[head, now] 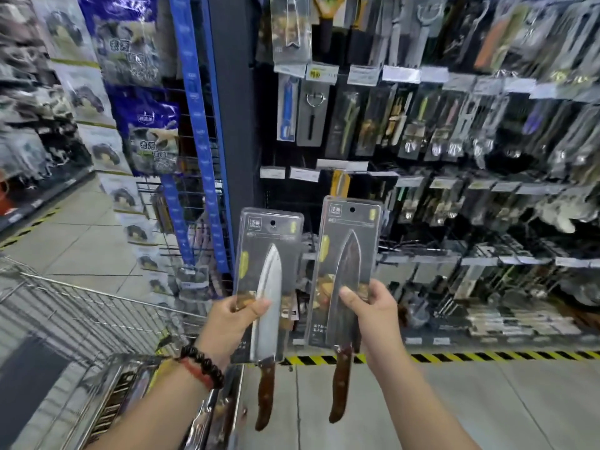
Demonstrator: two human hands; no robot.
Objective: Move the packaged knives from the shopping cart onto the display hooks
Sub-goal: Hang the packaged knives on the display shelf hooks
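Hands: left hand (238, 315) grips 1 packaged knife (268, 280); right hand (368, 306) grips another (347, 267).
Progress: neither hung; display hooks (422, 254) at 2 o'clock.
Cart: shopping cart (97, 306) at 8 o'clock, more packages inside.

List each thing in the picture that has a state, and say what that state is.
left hand: grips the left knife pack.
right hand: grips the right knife pack.
left knife pack: held upright, not yet hung.
right knife pack: held upright, not yet hung.
shopping cart: holds more packaged goods.
display hooks: mostly filled with packs.
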